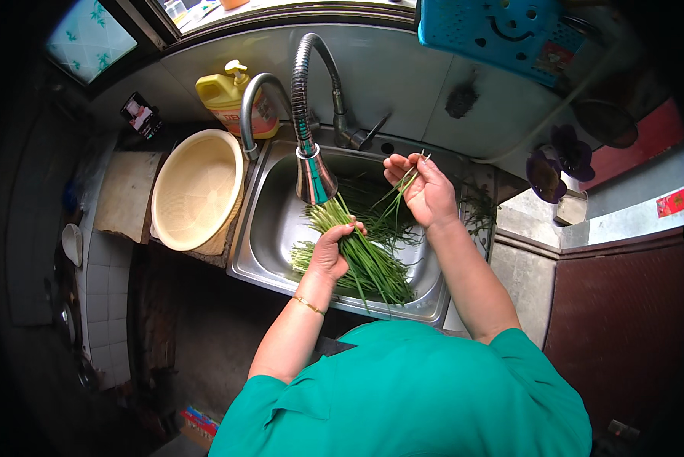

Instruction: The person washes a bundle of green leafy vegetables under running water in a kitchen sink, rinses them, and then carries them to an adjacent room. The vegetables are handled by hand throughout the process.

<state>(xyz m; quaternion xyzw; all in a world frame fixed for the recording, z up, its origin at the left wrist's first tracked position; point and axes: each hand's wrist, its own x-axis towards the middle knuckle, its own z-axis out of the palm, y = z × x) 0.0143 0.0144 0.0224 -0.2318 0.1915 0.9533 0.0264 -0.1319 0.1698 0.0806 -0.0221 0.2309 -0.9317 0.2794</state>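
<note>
My left hand (332, 251) is closed around a bunch of thin green stalks (365, 251) with pale ends, perhaps garlic chives, over a stainless steel sink (273, 223). To the right and farther back, my right hand (427, 191) pinches a few loose stalks (397, 197) between thumb and fingers. More of the greens lie in the basin beneath both hands, partly hidden by them. The metal spray head (316, 178) of a flexible-neck faucet hangs just above the bunch's pale ends. Whether water is running cannot be told.
Left of the sink stand a cream plastic basin (196, 191), a yellow pump jug (236, 103), a wooden board (126, 194) and a propped phone (141, 116). A second curved spout (248, 108) rises at the sink's back left corner. A blue plastic basket (490, 34) hangs at the upper right.
</note>
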